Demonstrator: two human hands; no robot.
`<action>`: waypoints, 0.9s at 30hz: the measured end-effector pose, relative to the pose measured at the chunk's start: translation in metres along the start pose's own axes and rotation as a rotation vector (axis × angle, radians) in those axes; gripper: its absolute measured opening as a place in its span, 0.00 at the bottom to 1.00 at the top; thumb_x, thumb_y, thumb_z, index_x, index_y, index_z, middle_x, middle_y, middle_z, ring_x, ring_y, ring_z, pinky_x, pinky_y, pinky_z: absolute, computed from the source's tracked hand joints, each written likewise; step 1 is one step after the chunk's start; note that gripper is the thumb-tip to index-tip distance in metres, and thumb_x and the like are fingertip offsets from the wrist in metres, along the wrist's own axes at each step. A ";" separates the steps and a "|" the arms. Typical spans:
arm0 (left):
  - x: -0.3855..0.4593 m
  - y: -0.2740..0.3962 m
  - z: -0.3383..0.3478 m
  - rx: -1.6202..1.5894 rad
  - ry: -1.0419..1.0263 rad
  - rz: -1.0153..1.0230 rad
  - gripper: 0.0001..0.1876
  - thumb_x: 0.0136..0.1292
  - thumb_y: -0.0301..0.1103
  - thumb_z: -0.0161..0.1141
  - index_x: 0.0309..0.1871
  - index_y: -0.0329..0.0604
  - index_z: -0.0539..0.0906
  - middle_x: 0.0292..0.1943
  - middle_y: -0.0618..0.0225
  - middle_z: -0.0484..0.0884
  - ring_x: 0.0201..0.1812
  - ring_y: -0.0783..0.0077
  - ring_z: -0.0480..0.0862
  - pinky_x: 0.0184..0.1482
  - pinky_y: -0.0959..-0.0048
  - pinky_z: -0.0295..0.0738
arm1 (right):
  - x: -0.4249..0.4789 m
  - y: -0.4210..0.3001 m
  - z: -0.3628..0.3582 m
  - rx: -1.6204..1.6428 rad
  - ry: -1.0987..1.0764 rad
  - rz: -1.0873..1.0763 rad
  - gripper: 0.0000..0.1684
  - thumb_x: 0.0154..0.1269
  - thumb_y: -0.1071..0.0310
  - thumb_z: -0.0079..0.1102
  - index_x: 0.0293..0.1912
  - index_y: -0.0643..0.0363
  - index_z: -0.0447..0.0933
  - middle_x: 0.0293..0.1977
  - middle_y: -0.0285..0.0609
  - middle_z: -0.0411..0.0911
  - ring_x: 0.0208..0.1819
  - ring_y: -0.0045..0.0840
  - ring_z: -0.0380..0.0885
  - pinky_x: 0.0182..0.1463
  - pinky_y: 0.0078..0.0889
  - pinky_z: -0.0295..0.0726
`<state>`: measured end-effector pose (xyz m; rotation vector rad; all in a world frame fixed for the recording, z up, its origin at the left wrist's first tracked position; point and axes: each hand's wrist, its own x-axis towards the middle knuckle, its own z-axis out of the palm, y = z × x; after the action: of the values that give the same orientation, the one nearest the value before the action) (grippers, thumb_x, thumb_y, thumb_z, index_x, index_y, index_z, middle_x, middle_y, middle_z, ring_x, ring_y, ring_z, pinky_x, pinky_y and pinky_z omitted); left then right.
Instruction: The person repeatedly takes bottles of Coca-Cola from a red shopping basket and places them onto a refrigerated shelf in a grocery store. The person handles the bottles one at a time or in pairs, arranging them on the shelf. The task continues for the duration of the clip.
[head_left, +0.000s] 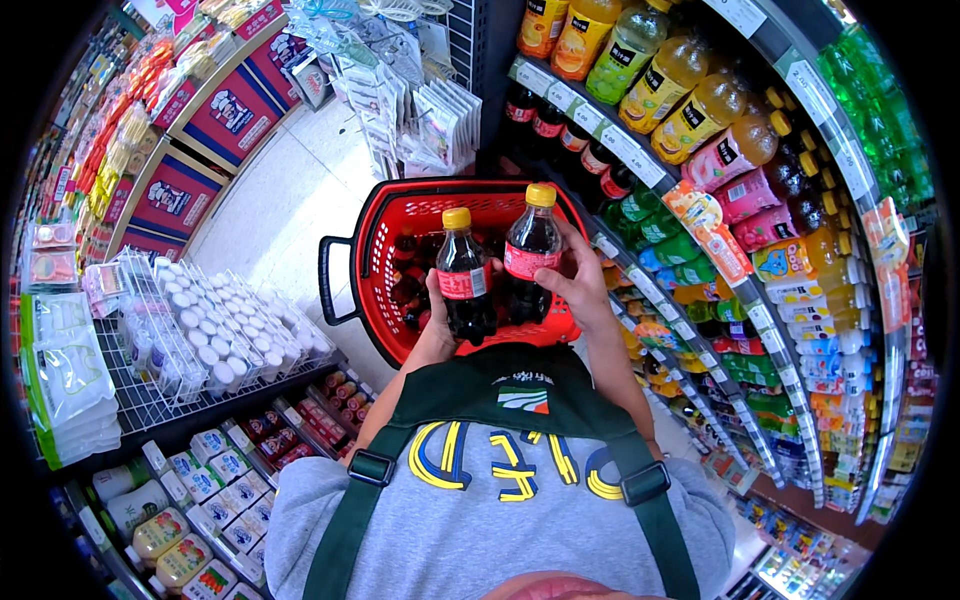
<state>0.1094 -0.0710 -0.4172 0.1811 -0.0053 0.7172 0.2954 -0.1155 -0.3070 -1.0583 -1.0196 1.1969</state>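
Note:
In my left hand (439, 319) is a small plastic cola bottle (466, 283) with a yellow cap and a red label. My right hand (581, 277) grips a second cola bottle (534, 259) of the same look, held a little farther from my body. Both bottles are upright, side by side and slightly apart, over a red plastic shopping basket (375, 300). Several more dark bottles (409, 277) lie inside the basket, partly hidden by the two in my hands. The basket's black handle (335, 281) sticks out on the left.
Drink shelves (652, 165) curve along the right, with juice bottles (667, 90) above dark cola bottles (562, 131). Hanging packets (442, 124) stand ahead. On the left, a wire rack (142, 405) holds white-capped bottles (202, 322). Pale floor tiles (262, 195) run between the displays.

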 end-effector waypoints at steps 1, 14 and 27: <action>-0.001 0.001 -0.002 0.026 0.009 -0.012 0.49 0.48 0.77 0.49 0.58 0.38 0.70 0.51 0.61 0.77 0.47 0.66 0.80 0.46 0.66 0.81 | 0.001 0.000 0.001 0.002 0.020 -0.019 0.48 0.51 0.64 0.72 0.65 0.67 0.56 0.57 0.46 0.69 0.59 0.28 0.69 0.65 0.32 0.63; 0.002 0.013 0.032 0.480 0.087 0.078 0.45 0.48 0.67 0.60 0.60 0.39 0.69 0.53 0.61 0.76 0.54 0.68 0.76 0.56 0.66 0.74 | 0.003 -0.001 -0.003 -0.052 0.031 0.016 0.52 0.47 0.65 0.74 0.66 0.68 0.53 0.59 0.48 0.67 0.62 0.30 0.66 0.66 0.33 0.62; 0.165 0.091 0.257 1.470 -0.545 0.853 0.33 0.42 0.32 0.74 0.55 0.38 0.74 0.52 0.68 0.73 0.53 0.78 0.74 0.58 0.75 0.64 | 0.067 -0.237 -0.003 -0.757 0.264 -0.685 0.46 0.41 0.72 0.74 0.61 0.62 0.61 0.53 0.44 0.72 0.54 0.29 0.73 0.56 0.33 0.74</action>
<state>0.1890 0.0615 -0.1385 1.8638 -0.0793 1.3873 0.3525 -0.0635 -0.0731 -1.2349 -1.5000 0.0885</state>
